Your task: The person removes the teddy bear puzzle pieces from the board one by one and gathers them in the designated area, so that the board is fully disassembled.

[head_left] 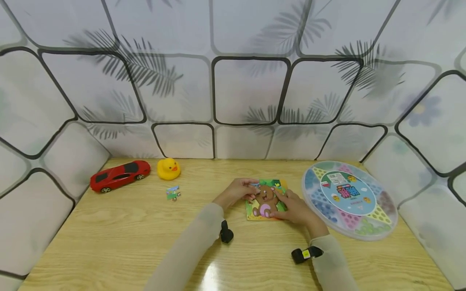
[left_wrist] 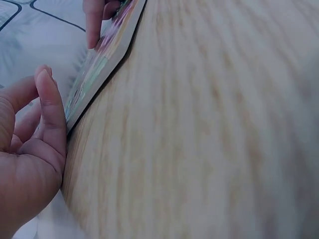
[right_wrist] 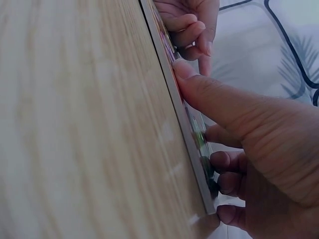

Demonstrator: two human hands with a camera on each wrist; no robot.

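A jigsaw puzzle with a brown bear on a green ground lies flat on the table, in a thin board. Over its upper left part my left hand bends its fingers, the thumb and index tips together in a pinch. A bit of blue puzzle piece shows at those fingertips, mostly hidden. My right hand grips the board's right side, the thumb on its near edge and the fingers spread along the right. In the left wrist view the board's edge appears side-on, beside the left hand.
Left of the puzzle lie loose puzzle pieces, a yellow rubber duck and a red toy car. A round Chinese checkers box stands close on the right. Padded patterned walls enclose the wooden table.
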